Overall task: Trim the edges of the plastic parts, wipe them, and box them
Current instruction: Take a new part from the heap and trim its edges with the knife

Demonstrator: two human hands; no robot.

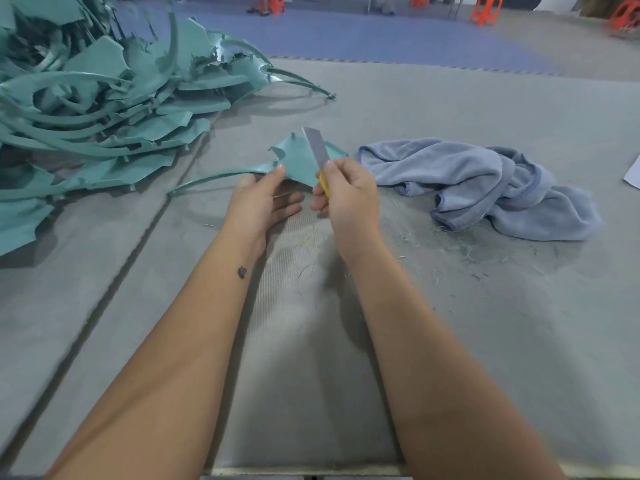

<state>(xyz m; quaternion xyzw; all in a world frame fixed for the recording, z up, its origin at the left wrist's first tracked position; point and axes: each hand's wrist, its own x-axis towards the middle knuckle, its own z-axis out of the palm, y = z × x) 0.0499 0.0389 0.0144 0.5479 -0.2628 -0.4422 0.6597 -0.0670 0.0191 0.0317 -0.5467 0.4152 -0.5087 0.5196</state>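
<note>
A teal plastic part [298,161] with a flat fin and a long thin curved arm is held just above the grey mat. My left hand [258,202] holds it from below, thumb pressed on its upper face near a small peg. My right hand [348,195] grips a yellow-handled utility knife [317,152], its long grey blade pointing up and lying against the part's right side. A crumpled blue cloth [485,185] lies on the mat just right of my right hand.
A big heap of teal plastic parts [97,109] fills the left and far left of the grey mat [346,341]. Fine plastic shavings [450,244] litter the mat below the cloth. Orange stools [486,8] stand on the floor far behind. A white sheet corner [633,174] shows at right.
</note>
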